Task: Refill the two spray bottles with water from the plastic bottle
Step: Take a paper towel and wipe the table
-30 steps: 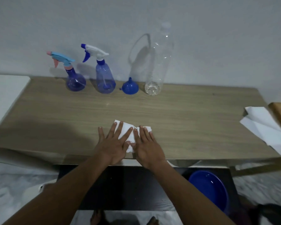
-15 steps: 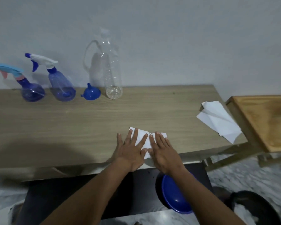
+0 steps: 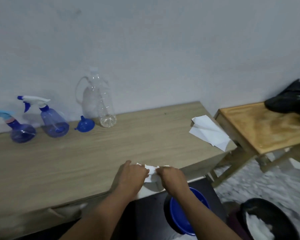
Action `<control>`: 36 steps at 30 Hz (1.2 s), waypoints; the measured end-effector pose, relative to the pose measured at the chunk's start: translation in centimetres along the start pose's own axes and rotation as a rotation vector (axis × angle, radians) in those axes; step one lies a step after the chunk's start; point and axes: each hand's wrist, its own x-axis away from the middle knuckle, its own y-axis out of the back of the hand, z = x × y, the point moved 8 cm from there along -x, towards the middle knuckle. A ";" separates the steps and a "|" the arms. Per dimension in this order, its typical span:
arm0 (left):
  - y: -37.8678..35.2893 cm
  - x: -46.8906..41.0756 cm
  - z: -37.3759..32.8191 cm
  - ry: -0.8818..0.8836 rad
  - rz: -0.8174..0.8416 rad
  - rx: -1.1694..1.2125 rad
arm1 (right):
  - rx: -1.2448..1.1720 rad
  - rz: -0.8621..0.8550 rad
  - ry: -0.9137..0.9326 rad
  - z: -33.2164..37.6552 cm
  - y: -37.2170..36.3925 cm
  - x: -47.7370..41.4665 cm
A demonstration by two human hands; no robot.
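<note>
Gripping tissue (image 3: pixel 151 171) – L hand (image 3: pixel 132 177) + R hand (image 3: pixel 171 177) both pinch it | plastic bottle (image 3: pixel 106 108) upright, far-left of tissue | L hand nearer.

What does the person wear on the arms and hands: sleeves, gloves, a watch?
Nothing visible. The left hand and right hand have no gloves, and both forearms are bare to the picture's edge, with no sleeves, watch or rings in view.

Open tabletop (image 3: pixel 93 161) before funnel (image 3: pixel 84 125), plastic bottle (image 3: pixel 104 104)
</note>
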 end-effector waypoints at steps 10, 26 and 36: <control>11.1 -1.8 3.2 -0.173 -0.079 0.866 | -0.571 -0.155 -0.249 -3.5 9.4 4.5; 23.0 -1.1 -17.1 -0.673 0.212 1.222 | -0.800 -0.683 -0.666 -13.2 20.5 26.9; 20.6 -3.7 -38.5 -0.834 0.339 1.070 | -0.798 -0.768 -0.993 -27.3 14.4 38.9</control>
